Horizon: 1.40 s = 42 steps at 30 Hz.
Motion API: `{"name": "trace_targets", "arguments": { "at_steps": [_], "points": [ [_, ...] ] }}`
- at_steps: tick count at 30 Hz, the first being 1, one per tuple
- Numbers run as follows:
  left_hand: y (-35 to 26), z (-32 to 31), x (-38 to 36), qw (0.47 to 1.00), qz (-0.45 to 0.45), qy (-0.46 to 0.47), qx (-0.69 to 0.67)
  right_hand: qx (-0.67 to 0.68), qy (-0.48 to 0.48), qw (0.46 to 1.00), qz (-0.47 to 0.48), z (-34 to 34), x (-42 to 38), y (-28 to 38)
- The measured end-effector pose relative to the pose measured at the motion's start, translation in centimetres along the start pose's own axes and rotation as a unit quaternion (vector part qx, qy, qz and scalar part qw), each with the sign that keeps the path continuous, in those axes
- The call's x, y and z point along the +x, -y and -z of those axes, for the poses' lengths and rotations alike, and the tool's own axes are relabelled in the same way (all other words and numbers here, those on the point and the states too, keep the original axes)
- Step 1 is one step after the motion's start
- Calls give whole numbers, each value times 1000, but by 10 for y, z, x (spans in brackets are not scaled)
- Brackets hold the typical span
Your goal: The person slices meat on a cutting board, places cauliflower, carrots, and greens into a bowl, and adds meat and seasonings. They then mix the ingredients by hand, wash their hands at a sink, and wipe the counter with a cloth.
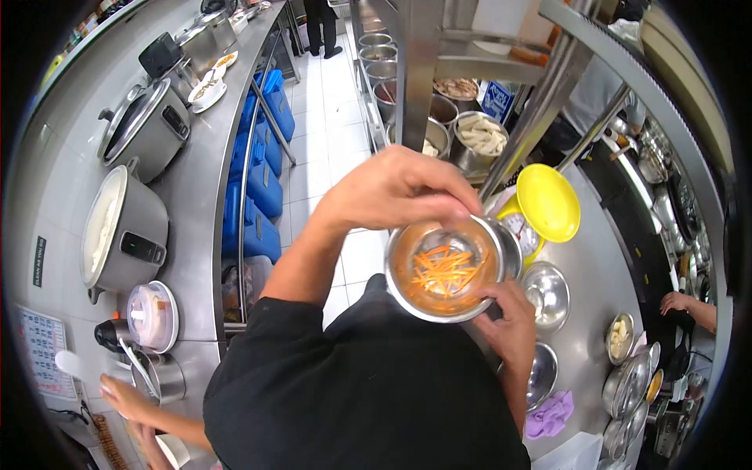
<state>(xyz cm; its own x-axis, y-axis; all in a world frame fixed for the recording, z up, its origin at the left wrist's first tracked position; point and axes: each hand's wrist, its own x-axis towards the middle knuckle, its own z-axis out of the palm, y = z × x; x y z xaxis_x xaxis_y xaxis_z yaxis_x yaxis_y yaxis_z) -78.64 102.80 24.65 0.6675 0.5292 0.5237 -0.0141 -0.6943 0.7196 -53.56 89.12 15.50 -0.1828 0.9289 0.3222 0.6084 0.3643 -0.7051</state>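
Bowl [401, 270] held — steel counter [583, 333], tiled floor [315, 110].

The bowl [400, 274] is smooth shiny metal, the dish [548, 202] on the scale [517, 229] looks like glossy plastic, that rag [551, 415] near the body-side edge of the satiny metal counter [587, 313] is rumpled cloth, and the shirt [360, 392] is just plain matt fabric.
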Motion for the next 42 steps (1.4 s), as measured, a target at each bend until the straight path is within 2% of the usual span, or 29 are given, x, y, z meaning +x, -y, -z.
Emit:
{"name": "trace_targets", "arguments": {
  "at_steps": [1, 3, 5, 7, 9, 10, 13, 16, 17, 20, 21, 23, 24, 25, 29, 33, 36, 39, 42],
  "points": [
    [-5, 14, -3, 999, 26, -28, -13, 5, 12, 1000, 7, -4, 7, 4],
    [-1, 42, -8, 993, -5, -111, 31, 10, 38, 999, 23, -14, 27, 16],
    [4, 73, -9, 984, 12, -180, 8, 28, 56, 997, 51, -29, 48, 20],
    [18, 109, -6, 972, -19, -232, 23, 21, 90, 994, 59, -43, 72, 23],
    [32, 154, 0, 958, -14, -282, 48, 26, 101, 992, 71, -66, 101, 34],
    [41, 180, 4, 958, -39, -282, 37, 31, 101, 990, 90, -79, 118, 38],
    [71, 258, 14, 959, -37, -273, 63, 48, 93, 987, 119, -123, 172, 48],
    [98, 342, 29, 957, 55, -253, 133, 52, 100, 991, 71, -159, 231, 65],
    [114, 373, 36, 966, 44, -229, 115, 53, 99, 992, 57, -169, 248, 71],
    [145, 446, 66, 966, 79, -185, 165, 67, 14, 997, 39, -191, 292, 81],
    [153, 463, 77, 972, 74, -171, 144, 63, -14, 998, 23, -195, 301, 84],
    [171, 492, 102, 962, 72, -157, 211, 37, -65, 997, 1, -202, 317, 88],
    [176, 501, 116, 956, 19, -142, 257, 22, -78, 997, -7, -203, 322, 86],
    [182, 510, 132, 942, 44, -140, 302, 7, -88, 996, -14, -205, 328, 85],
    [237, 547, 210, 918, -29, -94, 384, -23, -133, 989, -63, -206, 350, 87],
    [285, 566, 288, 874, -34, -20, 484, -2, -179, 982, -58, -213, 388, 94],
    [308, 570, 331, 840, 45, 54, 538, 3, -154, 987, -36, -216, 419, 82],
    [329, 574, 356, 817, 31, 121, 563, -38, -134, 990, 16, -216, 460, 75],
    [337, 567, 369, 826, 165, 177, 510, -26, -143, 989, -1, -214, 494, 85]
  ]
}}
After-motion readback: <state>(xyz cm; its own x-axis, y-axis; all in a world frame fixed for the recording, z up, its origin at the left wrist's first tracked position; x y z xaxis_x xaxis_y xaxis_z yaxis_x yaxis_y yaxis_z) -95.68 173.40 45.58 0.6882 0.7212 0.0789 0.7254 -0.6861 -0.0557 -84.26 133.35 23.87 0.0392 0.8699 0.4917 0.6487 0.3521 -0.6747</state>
